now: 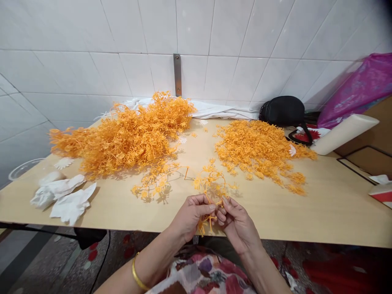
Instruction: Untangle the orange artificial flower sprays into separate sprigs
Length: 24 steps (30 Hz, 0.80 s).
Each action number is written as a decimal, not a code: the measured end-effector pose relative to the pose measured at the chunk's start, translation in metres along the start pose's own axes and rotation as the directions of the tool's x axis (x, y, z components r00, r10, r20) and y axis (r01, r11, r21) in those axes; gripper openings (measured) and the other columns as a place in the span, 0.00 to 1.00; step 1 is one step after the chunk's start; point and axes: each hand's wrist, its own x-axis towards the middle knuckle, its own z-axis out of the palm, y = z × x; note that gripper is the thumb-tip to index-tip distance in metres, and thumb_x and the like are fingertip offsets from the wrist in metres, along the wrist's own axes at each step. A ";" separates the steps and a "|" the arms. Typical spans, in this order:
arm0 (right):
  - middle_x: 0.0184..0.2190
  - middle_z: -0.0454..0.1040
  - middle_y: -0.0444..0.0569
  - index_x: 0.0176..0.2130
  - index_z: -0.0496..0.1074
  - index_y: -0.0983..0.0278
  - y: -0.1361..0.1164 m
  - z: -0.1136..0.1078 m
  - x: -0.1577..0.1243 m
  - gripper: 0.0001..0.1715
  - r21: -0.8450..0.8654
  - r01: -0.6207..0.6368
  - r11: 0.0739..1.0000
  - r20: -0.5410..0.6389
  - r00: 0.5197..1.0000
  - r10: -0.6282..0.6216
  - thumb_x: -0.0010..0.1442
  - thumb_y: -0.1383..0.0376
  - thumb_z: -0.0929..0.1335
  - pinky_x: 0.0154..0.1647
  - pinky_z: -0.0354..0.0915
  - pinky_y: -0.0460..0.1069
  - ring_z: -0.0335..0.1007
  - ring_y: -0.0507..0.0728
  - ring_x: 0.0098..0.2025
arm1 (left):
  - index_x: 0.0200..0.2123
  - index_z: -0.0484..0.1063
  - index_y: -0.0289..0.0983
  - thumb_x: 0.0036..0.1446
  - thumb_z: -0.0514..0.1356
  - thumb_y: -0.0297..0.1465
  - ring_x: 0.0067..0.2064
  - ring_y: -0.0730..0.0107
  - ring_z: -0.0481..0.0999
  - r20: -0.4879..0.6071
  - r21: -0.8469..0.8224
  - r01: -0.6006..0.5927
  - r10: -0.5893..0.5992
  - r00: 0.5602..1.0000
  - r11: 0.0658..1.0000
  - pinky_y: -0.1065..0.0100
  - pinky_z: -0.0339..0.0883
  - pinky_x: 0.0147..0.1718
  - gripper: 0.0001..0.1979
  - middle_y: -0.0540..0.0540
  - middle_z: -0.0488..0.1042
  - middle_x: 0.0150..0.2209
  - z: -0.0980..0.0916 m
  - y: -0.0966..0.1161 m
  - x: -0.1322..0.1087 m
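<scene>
My left hand (190, 215) and my right hand (237, 222) meet at the table's near edge, both pinched on one orange plastic flower sprig (212, 185) that stands up between them. A loose sprig (154, 183) lies just left of the hands. A large heap of orange sprigs (128, 134) fills the table's left half. A flatter heap of small orange flower pieces (260, 149) lies on the right.
The wooden table (321, 204) stands against a white tiled wall. Crumpled white tissues (65, 198) lie at the left front, a clear plastic lid (23, 168) at the far left. A black bag (283, 111), a pink plastic bag (361, 87) and a white roll (344, 132) sit at the right back.
</scene>
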 end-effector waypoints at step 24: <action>0.27 0.70 0.48 0.36 0.71 0.66 -0.032 -0.011 -0.011 0.16 -0.114 0.082 0.990 0.004 0.997 -0.082 0.44 0.63 0.71 0.34 0.63 0.49 0.67 0.53 0.30 | 0.27 0.69 0.31 0.44 0.62 0.29 0.29 0.69 0.72 -0.089 -0.144 0.049 -0.062 0.994 0.988 0.65 0.66 0.34 0.07 0.45 0.72 0.24 -0.017 0.007 -0.001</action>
